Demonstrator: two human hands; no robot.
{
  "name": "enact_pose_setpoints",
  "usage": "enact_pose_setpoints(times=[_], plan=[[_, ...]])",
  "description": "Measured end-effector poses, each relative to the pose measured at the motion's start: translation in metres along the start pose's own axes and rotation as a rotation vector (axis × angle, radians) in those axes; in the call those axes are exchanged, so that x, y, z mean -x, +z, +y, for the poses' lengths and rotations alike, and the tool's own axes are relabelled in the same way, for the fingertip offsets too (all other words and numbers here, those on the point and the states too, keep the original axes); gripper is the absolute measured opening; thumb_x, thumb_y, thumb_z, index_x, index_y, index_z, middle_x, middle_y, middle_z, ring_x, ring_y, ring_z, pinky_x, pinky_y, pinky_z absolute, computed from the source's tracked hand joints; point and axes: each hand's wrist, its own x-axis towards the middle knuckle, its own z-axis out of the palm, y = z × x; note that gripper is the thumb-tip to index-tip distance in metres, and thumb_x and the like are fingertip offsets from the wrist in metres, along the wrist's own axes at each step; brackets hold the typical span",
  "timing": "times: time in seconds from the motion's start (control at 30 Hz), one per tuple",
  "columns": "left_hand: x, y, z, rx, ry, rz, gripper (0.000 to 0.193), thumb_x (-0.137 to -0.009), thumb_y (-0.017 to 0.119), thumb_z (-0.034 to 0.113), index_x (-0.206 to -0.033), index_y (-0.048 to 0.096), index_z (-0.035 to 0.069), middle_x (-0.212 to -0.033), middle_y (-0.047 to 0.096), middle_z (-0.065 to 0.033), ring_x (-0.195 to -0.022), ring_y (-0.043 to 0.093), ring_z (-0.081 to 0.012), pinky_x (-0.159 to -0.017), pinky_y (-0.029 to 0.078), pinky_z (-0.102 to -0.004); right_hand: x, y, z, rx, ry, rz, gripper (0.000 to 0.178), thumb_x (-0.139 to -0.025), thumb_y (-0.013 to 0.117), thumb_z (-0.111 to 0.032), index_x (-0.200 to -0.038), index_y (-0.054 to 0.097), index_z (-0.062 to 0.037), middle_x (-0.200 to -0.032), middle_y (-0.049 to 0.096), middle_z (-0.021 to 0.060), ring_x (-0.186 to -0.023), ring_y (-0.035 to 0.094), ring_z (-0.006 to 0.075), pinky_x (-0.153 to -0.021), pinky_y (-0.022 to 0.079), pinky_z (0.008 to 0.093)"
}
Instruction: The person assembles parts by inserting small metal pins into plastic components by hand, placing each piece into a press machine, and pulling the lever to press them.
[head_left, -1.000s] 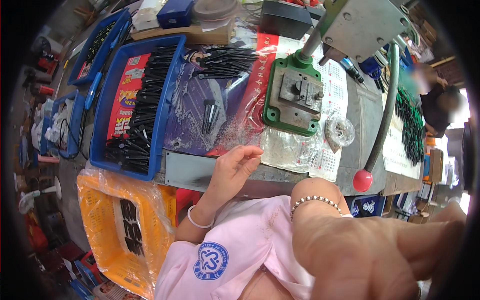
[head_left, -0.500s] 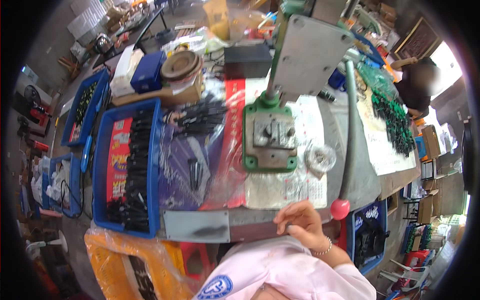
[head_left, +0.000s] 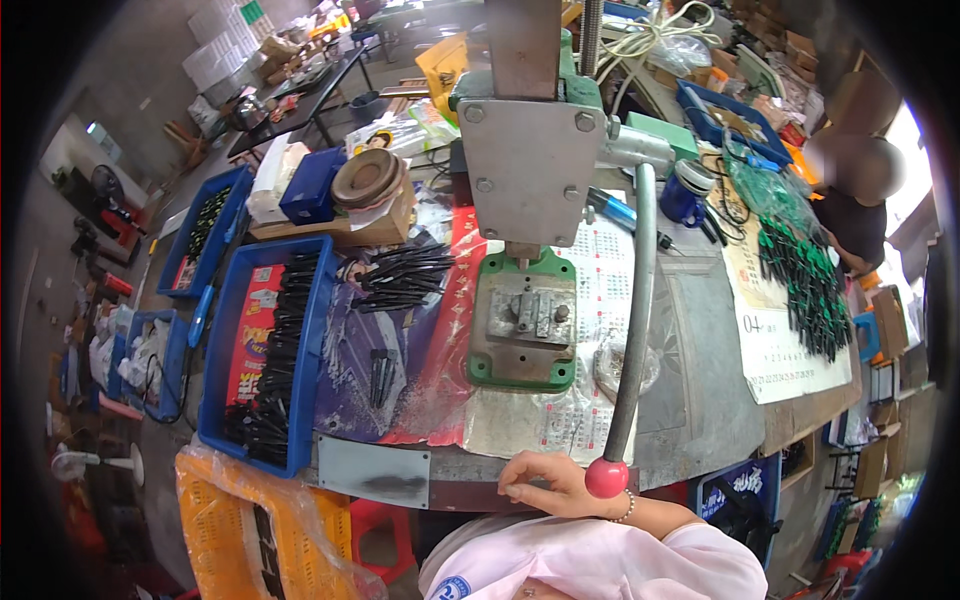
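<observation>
- The right hand [head_left: 545, 485] is at the front edge of the workbench [head_left: 690, 425], fingers loosely bent and relaxed, with nothing seen in its grasp; a beaded bracelet [head_left: 629, 506] circles the wrist
- The left hand is out of sight, so I cannot tell its state
- The hand press [head_left: 522, 370] stands around the middle of the workbench, its green base set back from the front edge
- Its long grey lever [head_left: 636, 300] slants down toward the front edge and ends in a red knob [head_left: 606, 478], which overlaps the right wrist in this view; I cannot tell whether they touch
- Under the base lie printed sheets [head_left: 480, 425], and a clear plastic roll [head_left: 612, 365] sits just beside its right edge
- Left of the press, a few short black pieces [head_left: 382, 376] lie near the front edge, and a heap of slender black pieces [head_left: 405, 275] lies farther back
- A blue tray [head_left: 312, 400] by the front left corner holds more such pieces, crowded along its right side
- Below that corner is a yellow crate [head_left: 210, 520] with clear plastic over it
- Toward the right edge, black-and-green pieces [head_left: 805, 285] lie in rows, close to a seated co-worker [head_left: 855, 220]
</observation>
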Motion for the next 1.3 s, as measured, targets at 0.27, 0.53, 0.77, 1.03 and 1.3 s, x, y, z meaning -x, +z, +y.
enact_pose_setpoints(times=[0.27,0.53,0.77,1.03,1.3], plan=[[0.002,-0.035,-0.002,-0.19,-0.013,-0.046,0.021,-0.096,0.052,0.017,-0.087,0.063,0.001,-0.072,0.062,-0.0098,-0.066,0.059,-0.0186,-0.062,0.047,-0.031,-0.006,-0.002,0.012,0.044,0.034,-0.116,0.013,-0.095,0.06,-0.011,-0.104,0.06,-0.0014,-0.094,0.067,0.0077,-0.081,0.067,0.0144,-0.068,0.053,0.0268],[-0.009,-0.091,-0.001,-0.39,-0.016,-0.169,0.02,-0.095,0.053,0.017,-0.088,0.064,0.001,-0.074,0.062,-0.0112,-0.068,0.061,-0.0207,-0.064,0.048,-0.0323,-0.02,0.015,0.004,0.115,-0.02,-0.11,0.016,-0.093,0.061,-0.014,-0.105,0.06,-0.0028,-0.094,0.067,0.0089,-0.087,0.066,0.0218,-0.074,0.052,0.0326],[-0.012,-0.106,-0.009,-0.484,-0.036,-0.247,0.02,-0.095,0.053,0.017,-0.089,0.064,0.002,-0.076,0.063,-0.0124,-0.069,0.062,-0.0225,-0.065,0.049,-0.0333,-0.03,0.018,0.006,0.217,0.035,-0.052,0.017,-0.093,0.058,-0.013,-0.105,0.058,-0.0017,-0.088,0.065,0.0117,-0.08,0.065,0.0251,-0.072,0.05,0.0343],[0.038,-0.088,-0.024,-0.517,-0.166,-0.201,0.019,-0.094,0.054,0.017,-0.09,0.065,0.002,-0.078,0.064,-0.0138,-0.071,0.063,-0.0246,-0.067,0.05,-0.0346,-0.05,0.019,0.011,0.115,0.139,-0.159,0.016,-0.093,0.061,-0.013,-0.104,0.06,-0.0012,-0.091,0.066,0.011,-0.082,0.065,0.0228,-0.07,0.05,0.0322],[-0.052,-0.06,0.206,-0.266,0.049,0.002,0.011,-0.088,0.06,0.003,-0.097,0.065,-0.001,-0.088,0.065,-0.0125,-0.08,0.063,-0.0212,-0.071,0.049,-0.0296,-0.071,0.014,0.0,0.208,-0.013,-0.109,0.012,-0.092,0.061,-0.01,-0.1,0.061,-0.0011,-0.089,0.066,0.0106,-0.078,0.065,0.0209,-0.069,0.05,0.0313]])
